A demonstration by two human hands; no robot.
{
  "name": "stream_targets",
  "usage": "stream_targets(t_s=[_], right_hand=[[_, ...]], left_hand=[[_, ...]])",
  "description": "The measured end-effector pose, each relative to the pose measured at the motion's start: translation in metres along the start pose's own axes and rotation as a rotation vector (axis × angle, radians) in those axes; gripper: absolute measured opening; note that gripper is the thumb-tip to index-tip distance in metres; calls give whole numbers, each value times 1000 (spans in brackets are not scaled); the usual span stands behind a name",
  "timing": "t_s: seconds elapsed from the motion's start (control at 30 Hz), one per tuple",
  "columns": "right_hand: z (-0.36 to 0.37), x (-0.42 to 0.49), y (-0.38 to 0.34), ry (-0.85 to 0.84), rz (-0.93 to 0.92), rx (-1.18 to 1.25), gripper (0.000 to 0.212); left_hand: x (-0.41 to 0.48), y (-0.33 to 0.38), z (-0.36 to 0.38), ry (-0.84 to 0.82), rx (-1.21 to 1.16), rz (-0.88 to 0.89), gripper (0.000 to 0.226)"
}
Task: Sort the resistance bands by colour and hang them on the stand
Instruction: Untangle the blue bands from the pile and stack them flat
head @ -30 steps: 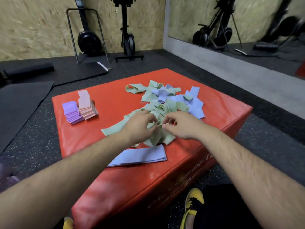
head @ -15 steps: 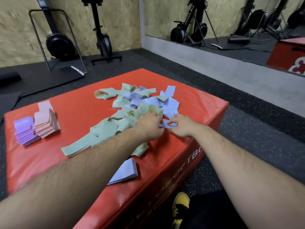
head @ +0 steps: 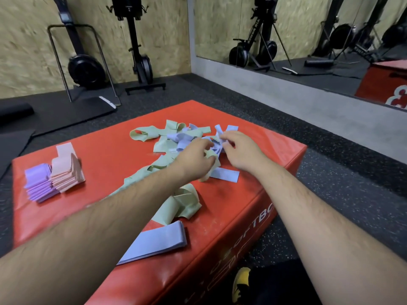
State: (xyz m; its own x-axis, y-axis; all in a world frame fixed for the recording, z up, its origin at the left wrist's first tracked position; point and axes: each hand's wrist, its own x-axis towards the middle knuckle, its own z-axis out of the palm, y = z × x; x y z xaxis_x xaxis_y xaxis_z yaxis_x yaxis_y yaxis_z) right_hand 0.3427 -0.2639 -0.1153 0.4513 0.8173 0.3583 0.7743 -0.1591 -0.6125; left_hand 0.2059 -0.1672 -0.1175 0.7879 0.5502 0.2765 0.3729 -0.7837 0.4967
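Observation:
A tangled pile of green bands (head: 144, 134) and blue bands (head: 181, 137) lies on the red soft box (head: 103, 155). My left hand (head: 195, 160) reaches into the pile, its fingers curled round a blue band at the middle. My right hand (head: 241, 150) pinches the same blue tangle from the right, and a blue loop (head: 218, 129) stands up above its fingers. A loose blue band (head: 225, 174) lies just below both hands. More green bands (head: 182, 205) trail toward me. Sorted stacks sit apart: blue (head: 158, 241) at the front, purple (head: 37, 187) and pink (head: 66, 172) at the left.
Black rowing machines (head: 86, 71) stand against the wooden wall at the back, with black mats (head: 55, 115) on the floor beside them. A wall mirror (head: 308, 29) runs along the right. My yellow shoe (head: 241, 282) is by the box's front corner.
Both hands have moved from the green bands near the front of the pile farther back and right into the blue bands. The view has swung to the right.

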Motion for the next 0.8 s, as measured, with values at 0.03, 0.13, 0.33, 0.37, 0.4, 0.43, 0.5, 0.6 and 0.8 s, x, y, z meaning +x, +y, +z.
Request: stream_targets(t_s=[0.03,0.13,0.33,0.37,0.4,0.43,0.5,0.6,0.8], right_hand=[[-3,1,-12,35,-9,54,30],[-6,2,-46,80,-15,195,32],[9,3,-109,21,-82,493,38],[14,3,-119,-9,-84,542,39],[19,2,-129,-44,-87,582,40],[26,1,-138,-81,-89,612,41],[42,0,-156,-160,-97,659,43],[67,1,-177,-269,-129,707,46],[120,10,-202,-253,-17,704,38]], left_hand=[[-1,1,-9,43,-64,3,34],[-5,5,-40,149,-219,37,34],[-32,-5,-105,309,-387,32,32],[-38,-12,-114,337,-380,23,34],[-44,-20,-123,366,-369,10,33],[-51,-29,-132,393,-358,-8,30],[-65,-47,-145,443,-337,-38,25],[-89,-77,-155,473,-326,-78,19],[-129,-130,-148,535,-443,-255,28]])
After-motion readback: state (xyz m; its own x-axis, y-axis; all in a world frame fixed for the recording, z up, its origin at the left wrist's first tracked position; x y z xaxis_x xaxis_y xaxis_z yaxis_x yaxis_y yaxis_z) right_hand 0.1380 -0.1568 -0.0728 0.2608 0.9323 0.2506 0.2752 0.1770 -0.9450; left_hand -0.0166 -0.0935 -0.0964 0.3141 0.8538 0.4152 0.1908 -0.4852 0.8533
